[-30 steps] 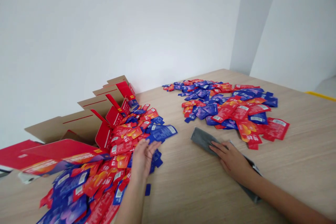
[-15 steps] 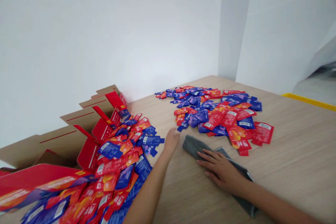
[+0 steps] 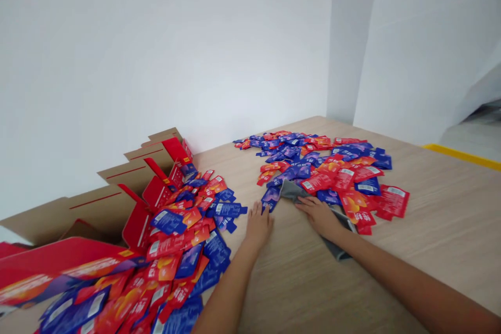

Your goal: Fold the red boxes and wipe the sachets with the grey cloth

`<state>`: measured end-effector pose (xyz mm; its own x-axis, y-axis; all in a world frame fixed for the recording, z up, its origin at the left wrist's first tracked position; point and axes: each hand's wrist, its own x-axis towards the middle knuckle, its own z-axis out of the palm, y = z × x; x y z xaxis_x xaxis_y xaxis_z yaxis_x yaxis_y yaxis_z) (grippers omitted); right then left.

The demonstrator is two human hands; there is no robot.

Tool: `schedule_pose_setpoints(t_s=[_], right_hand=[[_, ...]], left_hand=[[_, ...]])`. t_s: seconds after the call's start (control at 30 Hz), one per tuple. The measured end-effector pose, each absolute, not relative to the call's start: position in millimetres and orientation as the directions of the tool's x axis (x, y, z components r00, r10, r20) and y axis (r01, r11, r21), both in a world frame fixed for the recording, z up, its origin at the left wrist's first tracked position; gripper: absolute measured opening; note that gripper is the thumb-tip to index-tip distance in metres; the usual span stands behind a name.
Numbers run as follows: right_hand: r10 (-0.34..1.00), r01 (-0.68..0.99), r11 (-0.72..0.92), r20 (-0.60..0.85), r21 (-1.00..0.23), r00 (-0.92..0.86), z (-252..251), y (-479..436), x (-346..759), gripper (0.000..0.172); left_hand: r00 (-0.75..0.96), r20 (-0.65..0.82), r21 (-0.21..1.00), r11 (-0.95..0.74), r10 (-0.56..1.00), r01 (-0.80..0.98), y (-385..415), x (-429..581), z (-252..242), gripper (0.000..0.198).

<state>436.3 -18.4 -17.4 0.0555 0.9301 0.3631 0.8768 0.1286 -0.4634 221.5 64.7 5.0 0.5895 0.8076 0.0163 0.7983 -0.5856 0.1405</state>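
My right hand (image 3: 321,217) lies palm down on a folded grey cloth (image 3: 291,190), its fingers stretched out flat over the fabric. The front end of the cloth touches the near edge of a spread of red and blue sachets (image 3: 346,178). My left hand (image 3: 259,227) rests on the tabletop with fingers extended, their tips at the near end of a single blue sachet (image 3: 271,197). That sachet lies between my left hand and the cloth. To the left is a heap of red and blue sachets (image 3: 188,229).
Open cardboard boxes with red flaps (image 3: 141,224) stand in a row on the left, with sachets against them. A white wall (image 3: 188,52) rises behind the wooden table (image 3: 442,209). A yellow strip (image 3: 462,155) crosses the far right.
My right hand and the grey cloth have slid forward to the sachets. My left hand has gone from pinched at a blue sachet to outstretched, a little nearer me.
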Motion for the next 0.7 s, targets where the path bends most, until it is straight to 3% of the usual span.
schedule_pose_setpoints(t_s=[0.1,0.27,0.33,0.4,0.53,0.7], right_hand=[[0.918,0.846,0.117,0.382,-0.519,0.107,-17.8,-4.8,440.3,0.054],[0.901,0.793,0.187,0.424,-0.58,0.097,-6.1,-30.4,378.9,0.053],[0.882,0.737,0.394,0.45,-0.55,-0.136,-1.9,-53.4,334.6,0.052],[0.879,0.741,0.464,0.359,-0.485,-0.315,-0.6,-71.9,298.5,0.059],[0.934,0.863,0.344,0.232,-0.371,-0.273,-7.5,-70.0,296.4,0.064],[0.942,0.944,0.163,0.331,-0.286,-0.063,-25.8,-34.7,380.2,0.058]], left_hand=[[0.631,0.034,0.129,-0.63,0.775,0.766,18.0,177.9,-5.8,0.045],[0.652,0.245,0.111,-0.689,0.717,0.716,-45.5,127.1,-28.8,0.038],[0.647,0.287,0.112,-0.696,0.706,0.709,-52.3,122.4,-31.1,0.036],[0.651,0.297,0.096,-0.7,0.699,0.708,-51.5,124.5,-30.3,0.035],[0.631,0.284,0.031,-0.664,0.722,0.747,-48.3,133.9,-25.4,0.033],[0.614,0.228,0.016,-0.634,0.756,0.774,-52.5,142.8,-19.0,0.033]])
